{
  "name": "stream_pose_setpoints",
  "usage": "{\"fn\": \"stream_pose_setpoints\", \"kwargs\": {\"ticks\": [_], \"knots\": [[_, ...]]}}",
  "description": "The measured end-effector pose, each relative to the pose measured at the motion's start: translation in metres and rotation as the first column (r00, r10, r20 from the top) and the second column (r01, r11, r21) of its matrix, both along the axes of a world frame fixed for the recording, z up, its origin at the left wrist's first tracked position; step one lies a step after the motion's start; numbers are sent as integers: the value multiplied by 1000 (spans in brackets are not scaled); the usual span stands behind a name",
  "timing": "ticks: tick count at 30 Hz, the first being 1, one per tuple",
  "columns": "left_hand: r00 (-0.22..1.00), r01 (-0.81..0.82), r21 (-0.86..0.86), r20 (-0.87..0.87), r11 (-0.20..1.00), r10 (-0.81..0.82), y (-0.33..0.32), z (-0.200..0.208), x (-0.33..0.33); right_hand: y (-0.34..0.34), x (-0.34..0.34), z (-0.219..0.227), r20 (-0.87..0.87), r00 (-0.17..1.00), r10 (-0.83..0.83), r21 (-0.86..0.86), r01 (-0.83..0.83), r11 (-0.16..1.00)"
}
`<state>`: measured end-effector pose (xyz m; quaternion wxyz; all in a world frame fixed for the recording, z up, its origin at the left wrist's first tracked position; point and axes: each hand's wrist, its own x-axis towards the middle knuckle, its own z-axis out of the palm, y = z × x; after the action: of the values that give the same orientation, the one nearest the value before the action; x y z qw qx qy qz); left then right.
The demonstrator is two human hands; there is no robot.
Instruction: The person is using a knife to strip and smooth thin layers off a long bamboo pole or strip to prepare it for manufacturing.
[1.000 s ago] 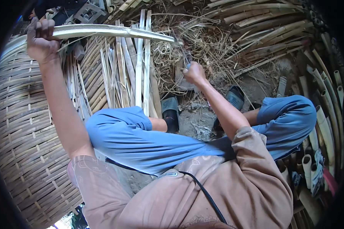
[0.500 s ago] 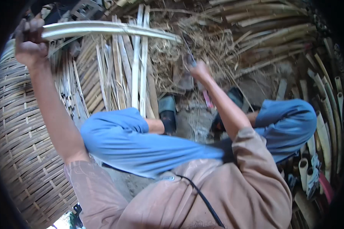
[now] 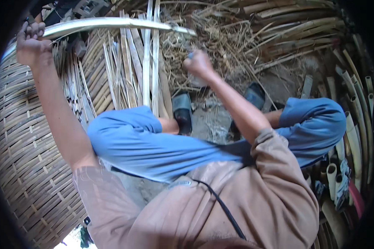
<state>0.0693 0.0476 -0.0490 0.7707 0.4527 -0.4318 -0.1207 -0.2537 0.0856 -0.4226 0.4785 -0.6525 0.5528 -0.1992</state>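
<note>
At the upper left my left hand (image 3: 32, 45) has its fingers curled around a long pale split bamboo strip (image 3: 108, 23). The strip runs almost level to the right, its far tip above my right hand. Closed in a fist, my right hand (image 3: 199, 65) is in front of the heap of shavings, just below that tip and apart from it. A small blue bit shows at this fist, on the knife that it grips. The blade cannot be made out now; the earlier frame shows it thin and dark.
Bamboo shavings (image 3: 220, 39) lie on the ground ahead. Split strips (image 3: 146, 68) lean at the left beside a large woven bamboo mat (image 3: 33, 153). Bamboo poles (image 3: 295, 29) are stacked at the far right, and cut tubes (image 3: 331, 174) stand near my right knee.
My right hand has moved up and left, and the knife blade no longer shows. The bamboo strip has shifted slightly up and left, and my left hand's fingers have loosened a little.
</note>
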Motion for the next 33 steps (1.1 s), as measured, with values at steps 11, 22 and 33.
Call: {"fn": "stream_pose_setpoints", "kwargs": {"ticks": [11,22,33], "knots": [[984,-151,114,115,982,138,2,-6,-6,-9,-13,-23,-3,999,42,66,-42,997],[1000,-4,50,12,999,3,-13,-4,-6,-29,-48,-51,-256,967,17,-29,-26,999],[994,-92,83,-46,992,96,-11,-1,-31,-6,-68,-90,-228,974,-5,60,19,998]]}}
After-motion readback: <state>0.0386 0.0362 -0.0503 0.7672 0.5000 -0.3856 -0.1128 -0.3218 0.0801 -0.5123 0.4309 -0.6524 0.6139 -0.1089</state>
